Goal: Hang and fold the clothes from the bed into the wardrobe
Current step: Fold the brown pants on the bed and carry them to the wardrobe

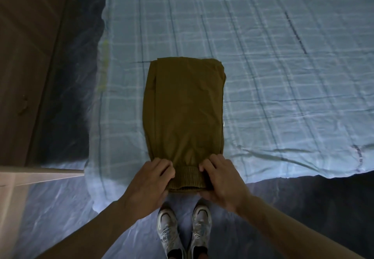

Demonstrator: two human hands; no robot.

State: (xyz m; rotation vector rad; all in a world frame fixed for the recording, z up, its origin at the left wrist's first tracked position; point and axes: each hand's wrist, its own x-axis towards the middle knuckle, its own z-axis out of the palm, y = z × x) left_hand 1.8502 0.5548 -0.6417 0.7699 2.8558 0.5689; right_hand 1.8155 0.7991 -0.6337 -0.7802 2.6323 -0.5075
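Note:
An olive-brown garment (184, 107), folded into a long rectangle, lies flat on the bed (283, 66) near its corner, its ribbed elastic hem toward me. My left hand (149, 179) grips the hem's left end, fingers on top. My right hand (222, 179) grips the hem's right end, fingers curled over the top and thumb beneath the edge. The hem sits at the mattress edge.
The bed carries a light blue checked sheet. A brown wooden wardrobe (26, 56) stands at the left, with a pale panel edge (30, 175) jutting toward the bed corner. My two grey sneakers (182, 230) stand on the glossy floor below the hem.

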